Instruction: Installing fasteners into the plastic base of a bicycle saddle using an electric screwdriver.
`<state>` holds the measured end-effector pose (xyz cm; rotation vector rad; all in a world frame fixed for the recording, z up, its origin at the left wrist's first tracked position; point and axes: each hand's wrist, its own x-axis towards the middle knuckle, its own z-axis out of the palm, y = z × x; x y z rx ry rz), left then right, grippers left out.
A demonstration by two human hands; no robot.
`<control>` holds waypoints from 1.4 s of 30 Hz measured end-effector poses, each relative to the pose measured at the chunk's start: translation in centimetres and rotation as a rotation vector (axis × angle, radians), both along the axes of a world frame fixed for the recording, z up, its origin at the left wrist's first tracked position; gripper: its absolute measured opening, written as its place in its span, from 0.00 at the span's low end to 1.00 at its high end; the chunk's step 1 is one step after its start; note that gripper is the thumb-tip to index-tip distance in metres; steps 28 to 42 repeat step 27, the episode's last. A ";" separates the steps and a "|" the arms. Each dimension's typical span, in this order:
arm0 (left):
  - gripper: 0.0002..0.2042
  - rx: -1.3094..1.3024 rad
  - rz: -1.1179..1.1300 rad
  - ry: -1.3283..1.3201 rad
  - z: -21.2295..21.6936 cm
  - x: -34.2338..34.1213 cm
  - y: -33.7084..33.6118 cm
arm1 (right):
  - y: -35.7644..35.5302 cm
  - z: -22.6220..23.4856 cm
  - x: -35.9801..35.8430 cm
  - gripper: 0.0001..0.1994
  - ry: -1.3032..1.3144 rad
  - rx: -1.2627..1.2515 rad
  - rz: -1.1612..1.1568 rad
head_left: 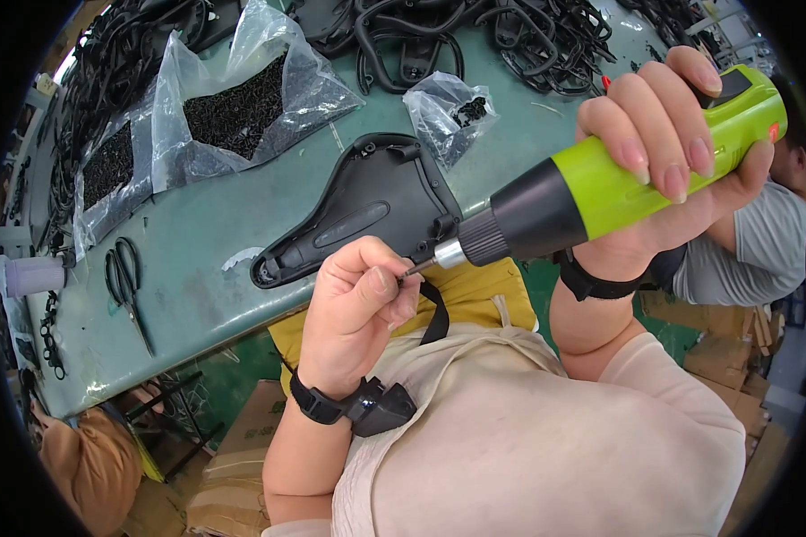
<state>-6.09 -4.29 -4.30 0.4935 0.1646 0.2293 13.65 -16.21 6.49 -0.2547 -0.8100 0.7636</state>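
Note:
My right hand (663, 134) is wrapped round a lime-green and black electric screwdriver (613, 192), held tilted with its bit toward the lower left. At the bit's tip, my left hand (358, 291) is closed, thumb and forefinger pinching what looks like a small dark screw (401, 278), mostly hidden by the fingers. Just behind my left hand, a black moulded plastic seat-shaped shell (358, 201) lies on the green table (188, 268), its narrow end toward the left. The bit is held above the table's near edge, apart from the shell.
Clear plastic bags of small black screws (237, 112) stand at the back left, with a smaller bag (452, 112) beyond the shell. Black scissors (124, 277) lie at left. Black looped plastic parts (412, 40) are heaped along the back. Another person (743, 242) is at the right.

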 end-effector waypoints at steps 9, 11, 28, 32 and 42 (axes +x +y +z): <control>0.09 0.169 0.008 0.036 0.1 0.1 -0.1 | -0.3 -0.2 -0.7 0.20 -0.056 -0.005 -0.025; 0.09 0.193 0.050 0.058 0.2 0.0 -0.3 | -0.2 -0.3 -1.3 0.20 -0.059 -0.022 -0.056; 0.23 1.551 0.430 0.281 0.1 0.4 0.5 | -1.6 -1.7 -0.6 0.25 -0.123 -0.086 -0.166; 0.23 1.551 0.430 0.281 0.1 0.4 0.5 | -1.6 -1.7 -0.6 0.25 -0.123 -0.086 -0.166; 0.23 1.551 0.430 0.281 0.1 0.4 0.5 | -1.6 -1.7 -0.6 0.25 -0.123 -0.086 -0.166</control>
